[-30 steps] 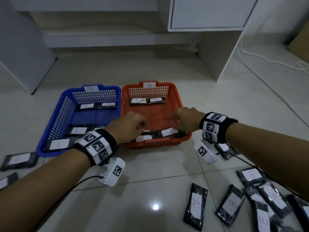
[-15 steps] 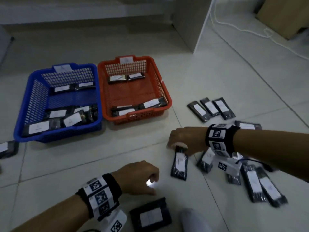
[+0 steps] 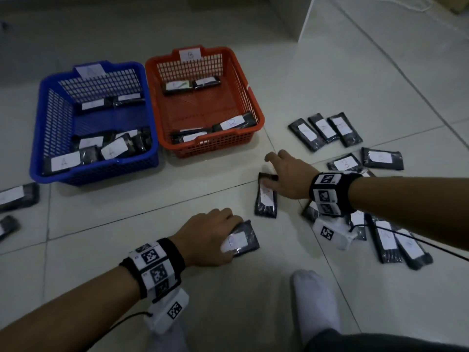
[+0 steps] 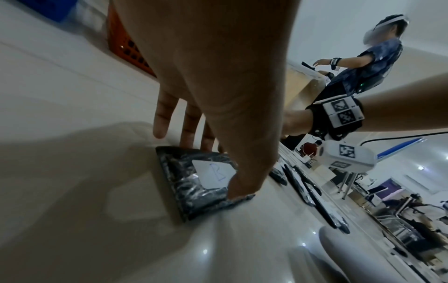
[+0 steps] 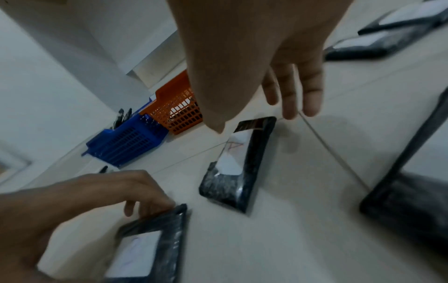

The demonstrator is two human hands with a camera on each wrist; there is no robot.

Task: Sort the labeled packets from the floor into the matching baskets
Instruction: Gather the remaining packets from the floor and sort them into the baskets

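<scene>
A black packet labelled B (image 3: 245,238) (image 4: 184,183) (image 5: 145,249) lies on the floor tiles near me. My left hand (image 3: 233,232) (image 4: 218,168) pinches it, thumb on the near edge and fingers curled at the far edge. A second black packet, labelled A (image 3: 266,201) (image 5: 232,168), lies just to the right. My right hand (image 3: 270,171) (image 5: 254,120) hovers over its far end with spread fingers, gripping nothing. The blue basket tagged A (image 3: 94,171) (image 5: 128,141) and the orange basket tagged B (image 3: 215,146) (image 5: 179,113) stand side by side beyond, each holding several packets.
Several more packets lie on the floor to the right (image 3: 324,130) (image 3: 396,242) and two at the far left (image 3: 17,196). My white-socked foot (image 3: 314,301) is at the bottom. A cabinet corner (image 3: 304,21) stands behind. Another person (image 4: 363,57) is in the background.
Both hands have come back from the orange basket to the floor. The left hand has closed on the B packet; the right hand has spread over the A packet.
</scene>
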